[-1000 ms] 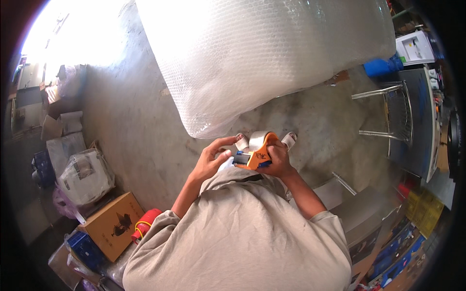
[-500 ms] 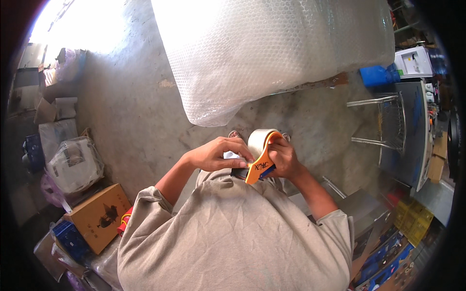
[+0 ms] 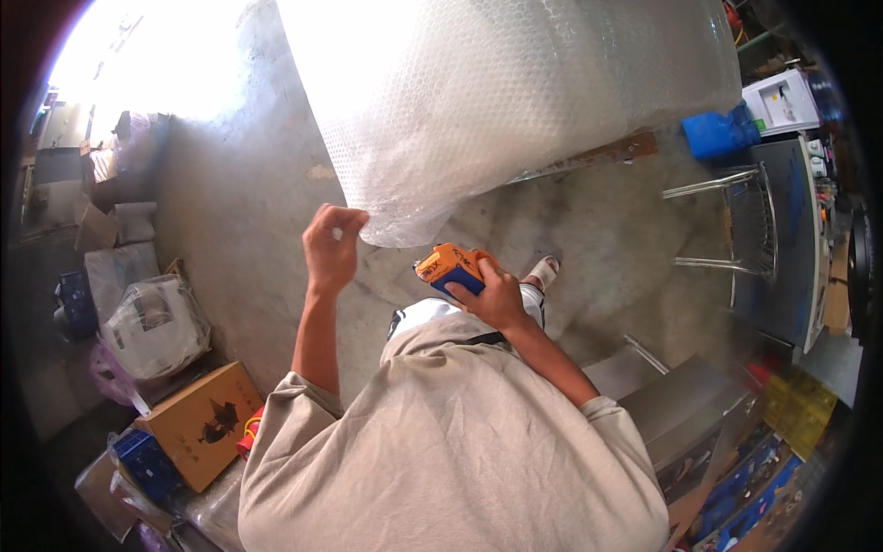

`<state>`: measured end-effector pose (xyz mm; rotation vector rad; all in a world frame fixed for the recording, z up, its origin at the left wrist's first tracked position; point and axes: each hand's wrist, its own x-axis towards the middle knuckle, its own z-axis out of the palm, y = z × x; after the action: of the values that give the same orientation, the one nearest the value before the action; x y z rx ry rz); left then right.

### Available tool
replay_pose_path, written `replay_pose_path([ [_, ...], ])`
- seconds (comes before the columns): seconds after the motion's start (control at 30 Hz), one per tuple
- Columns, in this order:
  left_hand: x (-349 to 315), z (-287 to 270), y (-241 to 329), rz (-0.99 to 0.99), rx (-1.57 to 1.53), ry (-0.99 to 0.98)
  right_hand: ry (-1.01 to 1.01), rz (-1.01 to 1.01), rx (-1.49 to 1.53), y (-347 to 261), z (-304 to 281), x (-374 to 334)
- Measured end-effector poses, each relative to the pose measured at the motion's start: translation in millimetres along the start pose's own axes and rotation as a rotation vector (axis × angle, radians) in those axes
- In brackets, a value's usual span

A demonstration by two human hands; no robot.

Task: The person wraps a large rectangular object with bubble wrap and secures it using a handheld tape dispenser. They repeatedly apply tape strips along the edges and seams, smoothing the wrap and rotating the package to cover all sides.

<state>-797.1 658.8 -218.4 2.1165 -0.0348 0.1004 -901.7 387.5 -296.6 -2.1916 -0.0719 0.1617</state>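
A large bundle covered in clear bubble wrap (image 3: 515, 120) fills the far middle of the view, its near corner drooping toward me. My left hand (image 3: 333, 244) is closed in a pinch at the left edge of that corner, thumb and forefinger on the wrap. In front of my waist, my right hand (image 3: 497, 296) grips an orange and blue tape dispenser (image 3: 449, 269). Its tape roll is not clearly visible from this angle. The dispenser is just short of the wrap's drooping corner and apart from it.
To my left stand a cardboard box (image 3: 204, 423) and a plastic-wrapped white appliance (image 3: 156, 322). On the right are a metal-legged rack (image 3: 750, 221), a dark table (image 3: 782, 248), a blue container (image 3: 720, 134) and a yellow crate (image 3: 793, 405). Concrete floor (image 3: 239, 258) lies between.
My left hand has left the tape dispenser and reached forward and left to the bubble wrap's corner. The right hand has moved slightly left and turned the dispenser. One foot has stepped out rightward.
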Motion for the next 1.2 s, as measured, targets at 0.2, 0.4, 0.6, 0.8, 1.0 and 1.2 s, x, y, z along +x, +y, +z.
replay_pose_path([
  [0.2, 20, 29, -65, 0.196, 0.321, 0.27, 0.074, 0.019, 0.062, 33, 61, 39],
  [0.4, 16, 52, -61, 0.078, 0.32, 0.467, 0.058, -0.003, 0.07, 50, 63, 64],
  [0.6, -47, 47, -54, 0.561, 0.455, -0.109, 0.128, 0.105, 0.061, 80, 82, 59],
  [0.8, -38, 76, -32, 0.775, 0.876, -0.824, 0.2, 0.214, 0.136, 111, 104, 62],
  [1.0, 7, 87, -16, 1.407, 1.872, -1.032, 0.123, 0.336, 0.232, 106, 104, 56],
  [1.2, 5, 110, 6, 1.432, 2.199, -1.234, 0.003, 0.533, 0.328, 106, 104, 56],
])
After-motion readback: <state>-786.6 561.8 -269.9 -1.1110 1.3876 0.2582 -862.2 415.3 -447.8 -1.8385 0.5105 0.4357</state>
